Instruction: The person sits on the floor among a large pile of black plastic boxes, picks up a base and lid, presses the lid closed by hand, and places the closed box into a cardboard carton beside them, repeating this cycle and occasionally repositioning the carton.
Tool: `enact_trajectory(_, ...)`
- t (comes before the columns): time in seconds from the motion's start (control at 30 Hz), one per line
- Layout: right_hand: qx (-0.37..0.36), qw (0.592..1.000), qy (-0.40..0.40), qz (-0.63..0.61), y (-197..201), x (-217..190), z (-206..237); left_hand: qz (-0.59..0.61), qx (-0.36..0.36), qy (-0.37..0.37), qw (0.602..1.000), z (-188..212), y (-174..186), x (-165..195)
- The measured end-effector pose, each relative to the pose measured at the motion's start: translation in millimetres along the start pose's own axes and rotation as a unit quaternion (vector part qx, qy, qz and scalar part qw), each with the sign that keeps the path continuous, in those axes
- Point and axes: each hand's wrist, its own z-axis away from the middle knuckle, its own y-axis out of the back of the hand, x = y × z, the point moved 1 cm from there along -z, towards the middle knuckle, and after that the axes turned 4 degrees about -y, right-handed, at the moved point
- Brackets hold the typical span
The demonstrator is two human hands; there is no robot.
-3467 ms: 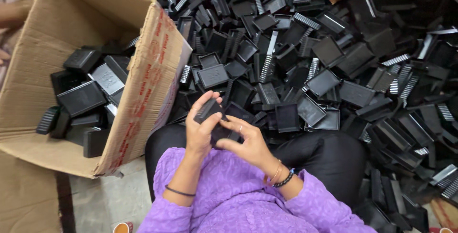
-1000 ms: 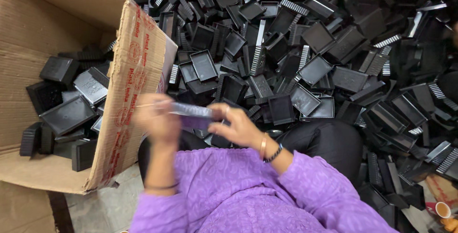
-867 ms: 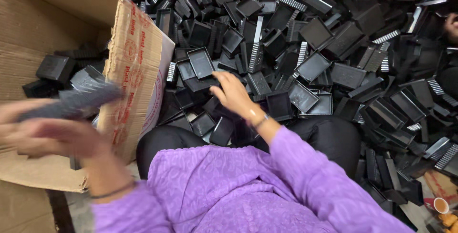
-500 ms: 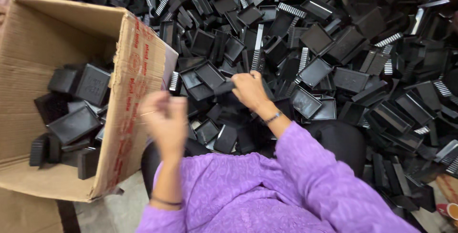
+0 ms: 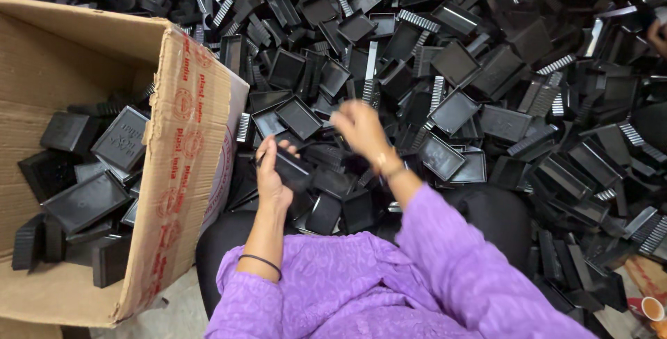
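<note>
Head view: your left hand (image 5: 272,172), empty a moment ago, now grips 1 black tray (image 5: 292,167) above your lap; your right hand (image 5: 360,127), blurred, has lifted off the pile (image 5: 486,89), grip unclear.

Purple embroidered top with long sleeves, black trousers, thin dark band on left wrist (image 5: 260,262), seemingly gold bangle on right wrist (image 5: 389,167)

Black throughout: heap of plastic trays (image 5: 451,113), some with pale grey ribbed edges. Black tray part (image 5: 292,169) in left hand (image 5: 271,179). Plain brown cardboard box (image 5: 42,54); flap (image 5: 184,165) printed with red round stamps and red lettering on tan. Purple sleeve (image 5: 458,262), faint woven pattern. Thin black band (image 5: 260,261) on left wrist; gold-toned bangle (image 5: 385,165) on right wrist. Black trousers (image 5: 222,242).
</note>
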Motion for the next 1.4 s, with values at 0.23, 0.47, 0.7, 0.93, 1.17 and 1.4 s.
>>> enact_trajectory(0.23, 0.015, 0.939, -0.082, 0.335, -20, 31, -95, 0.017, 0.055, 0.067, 0.996, -11, 10, -10)
enact_trajectory(0.47, 0.061, 0.985, -0.007, 0.163, -26, 46, -51, 0.009, -0.006, 0.076, 0.997, -6, 2, -20)
enact_trajectory(0.7, -0.093, 0.945, -0.140, 0.282, 5, 31, -119, -0.026, -0.015, 0.102, 0.994, -2, 0, -26)
enact_trajectory(0.93, -0.270, 0.925, -0.195, 0.182, 16, 23, -114, -0.047, 0.007, 0.088, 0.995, -5, -10, -16)
enact_trajectory(1.17, -0.077, 0.995, -0.060, -0.022, 17, -29, -10, -0.029, 0.038, 0.070, 0.996, -10, -12, -16)
enact_trajectory(1.4, -0.066, 0.985, -0.071, -0.145, -35, -91, 65, -0.057, -0.017, 0.053, 0.997, 6, -16, -10)
